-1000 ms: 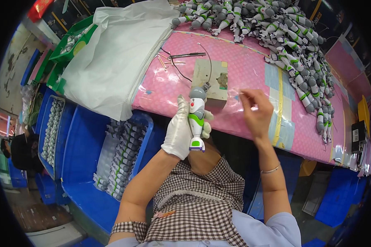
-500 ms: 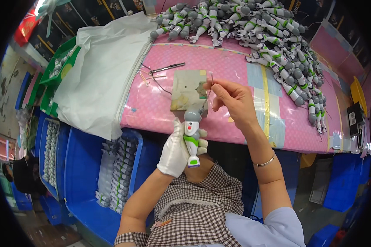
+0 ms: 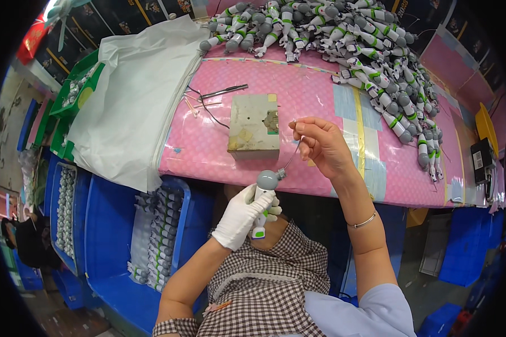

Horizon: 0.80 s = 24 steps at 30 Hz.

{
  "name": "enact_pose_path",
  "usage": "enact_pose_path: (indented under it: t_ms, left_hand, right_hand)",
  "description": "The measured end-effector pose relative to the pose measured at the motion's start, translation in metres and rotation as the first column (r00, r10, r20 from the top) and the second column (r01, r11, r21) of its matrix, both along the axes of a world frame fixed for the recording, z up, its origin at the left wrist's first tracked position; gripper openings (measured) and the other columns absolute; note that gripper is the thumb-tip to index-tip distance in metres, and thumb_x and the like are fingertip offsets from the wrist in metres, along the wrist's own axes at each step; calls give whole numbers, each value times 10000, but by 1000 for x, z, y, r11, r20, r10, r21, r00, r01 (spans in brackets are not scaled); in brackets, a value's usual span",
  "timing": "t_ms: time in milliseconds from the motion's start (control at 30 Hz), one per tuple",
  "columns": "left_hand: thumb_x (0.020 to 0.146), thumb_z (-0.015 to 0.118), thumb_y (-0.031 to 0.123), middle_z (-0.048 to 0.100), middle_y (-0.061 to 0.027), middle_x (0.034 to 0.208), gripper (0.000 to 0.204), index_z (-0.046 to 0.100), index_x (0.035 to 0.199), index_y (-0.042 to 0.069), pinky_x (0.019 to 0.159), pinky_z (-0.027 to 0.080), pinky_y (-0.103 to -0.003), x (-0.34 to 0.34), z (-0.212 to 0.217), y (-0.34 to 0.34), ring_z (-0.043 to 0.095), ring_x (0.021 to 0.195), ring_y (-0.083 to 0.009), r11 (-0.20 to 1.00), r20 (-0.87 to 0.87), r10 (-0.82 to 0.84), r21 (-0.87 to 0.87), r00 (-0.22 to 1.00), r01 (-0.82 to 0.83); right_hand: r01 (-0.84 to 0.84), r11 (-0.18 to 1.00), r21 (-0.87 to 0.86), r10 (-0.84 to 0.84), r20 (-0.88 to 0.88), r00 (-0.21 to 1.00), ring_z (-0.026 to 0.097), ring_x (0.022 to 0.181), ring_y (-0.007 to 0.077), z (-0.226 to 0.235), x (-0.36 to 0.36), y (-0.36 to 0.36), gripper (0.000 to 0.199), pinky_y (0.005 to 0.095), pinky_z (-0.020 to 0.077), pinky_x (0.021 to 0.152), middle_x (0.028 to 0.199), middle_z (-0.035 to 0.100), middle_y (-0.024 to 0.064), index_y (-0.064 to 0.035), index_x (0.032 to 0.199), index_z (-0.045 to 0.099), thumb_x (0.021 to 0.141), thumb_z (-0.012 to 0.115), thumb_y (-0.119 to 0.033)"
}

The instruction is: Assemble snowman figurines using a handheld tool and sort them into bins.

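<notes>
My left hand (image 3: 245,214), in a white glove, is wrapped round a white, grey and green toy limb (image 3: 267,180). The limb's grey ball end points up and its foot-like end hangs below my fingers. From a small grey joint piece at the ball, a thin grey wire (image 3: 293,156) rises to my bare right hand (image 3: 322,145). My right thumb and fingertips pinch that wire close to its tip. Behind my hands a grey metal block (image 3: 253,130) with a worn recess and a small green patch stands on the pink-covered table (image 3: 208,151).
Many similar toy limbs (image 3: 371,62) are heaped at the back right. White sheeting (image 3: 129,101) drapes over the table's left. Tweezers (image 3: 225,91) and a dark cable lie left of the block. A blue bin (image 3: 109,224) with rows of limbs stands at lower left.
My left hand has turned and tilted the toy limb, its ball end now lower and nearer me. My right hand has moved away from the block, slightly right and nearer, still pinching the wire.
</notes>
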<state>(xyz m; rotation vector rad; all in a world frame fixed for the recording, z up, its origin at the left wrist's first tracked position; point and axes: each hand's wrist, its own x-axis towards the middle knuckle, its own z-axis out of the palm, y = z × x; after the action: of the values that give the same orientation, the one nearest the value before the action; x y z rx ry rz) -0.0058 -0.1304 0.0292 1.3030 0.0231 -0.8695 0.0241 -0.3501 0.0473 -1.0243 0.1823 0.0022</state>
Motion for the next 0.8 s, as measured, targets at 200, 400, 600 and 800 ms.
enact_pose_path:
  t_ms: [200, 400, 600, 800]
  left_hand:
    - [897, 620, 186, 603, -53, 951, 300, 534, 1114, -2, 720, 529, -265, 9, 5, -5, 622, 823, -126, 995, 156, 100, -39, 983, -95]
    - [911, 592, 307, 587, -79, 942, 376, 518, 1115, 0, 762, 539, -310, 39, 30, -6, 618, 831, -168, 983, 93, 165, -98, 982, -156]
    - [917, 574, 308, 596, -104, 945, 338, 535, 1079, 13, 786, 553, -411, 54, 31, -6, 630, 829, -228, 948, -66, 109, -293, 992, -124]
    - [906, 597, 280, 603, -97, 922, 309, 550, 1068, 22, 783, 547, -387, 62, 24, -12, 630, 828, -214, 950, -12, 78, -302, 997, -78]
  right_hand:
    - [194, 717, -670, -82, 196, 977, 484, 475, 68, -21, 14, 2, 155, 214, 359, 401, 698, 610, 23, 3, 849, 685, 812, 660, -145]
    - [351, 377, -857, 14, 385, 923, 503, 519, 84, -13, 27, 7, 142, 262, 413, 484, 613, 596, 36, 11, 793, 690, 753, 650, -119]
    - [23, 471, -882, 97, 78, 992, 474, 501, 64, -2, 37, -7, 160, 242, 379, 462, 569, 559, 8, 12, 749, 669, 750, 656, -148]
    - [-135, 486, -863, 154, -68, 986, 445, 494, 42, 10, 43, -16, 161, 224, 341, 437, 572, 520, -26, -7, 703, 641, 766, 646, -155]
